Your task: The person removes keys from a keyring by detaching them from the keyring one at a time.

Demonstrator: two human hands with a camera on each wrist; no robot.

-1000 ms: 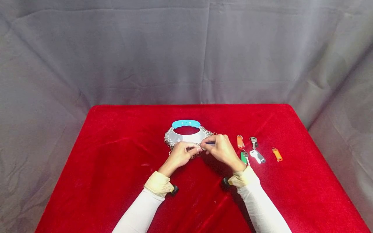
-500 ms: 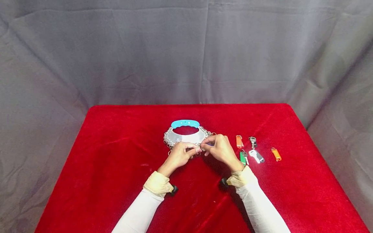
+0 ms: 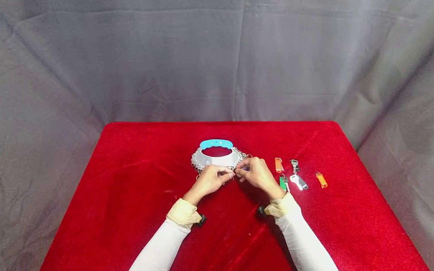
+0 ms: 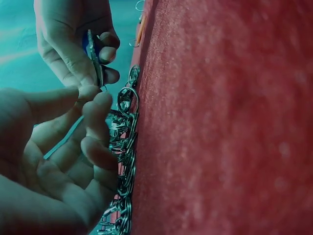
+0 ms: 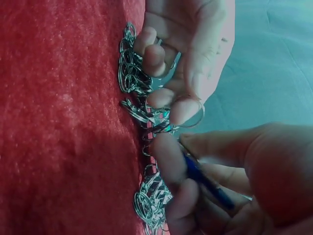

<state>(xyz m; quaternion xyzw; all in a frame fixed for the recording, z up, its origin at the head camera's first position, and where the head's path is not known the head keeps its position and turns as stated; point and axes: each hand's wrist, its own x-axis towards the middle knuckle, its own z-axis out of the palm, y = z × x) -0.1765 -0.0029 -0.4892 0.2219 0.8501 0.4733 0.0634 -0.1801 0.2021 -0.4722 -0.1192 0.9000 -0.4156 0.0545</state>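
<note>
A flat white plate (image 3: 205, 160) with a blue handle (image 3: 216, 143) lies on the red cloth, metal rings crowding its edge. At its near edge my left hand (image 3: 211, 178) pinches a thin metal ring (image 5: 202, 117) between thumb and fingertips. My right hand (image 3: 258, 174) meets it there, fingertips almost touching the left ones. It holds a key with a blue tag (image 5: 210, 183); the right wrist view shows the blue side under the thumb. The key's metal edge (image 4: 94, 56) appears in the left wrist view. Fingers hide where key and ring meet.
To the right lie several tagged keys: a red-orange tag (image 3: 278, 165), a key with a black tag (image 3: 295, 165), a green tag (image 3: 283, 183), a grey tag (image 3: 303, 184) with a bright key, and an orange tag (image 3: 321, 180). Grey curtains (image 3: 169, 64) surround the table.
Both hands stay at the plate's near edge. The right fingertips have shifted slightly, and less of the blue tag shows in the head view. The plate and loose keys lie as before.
</note>
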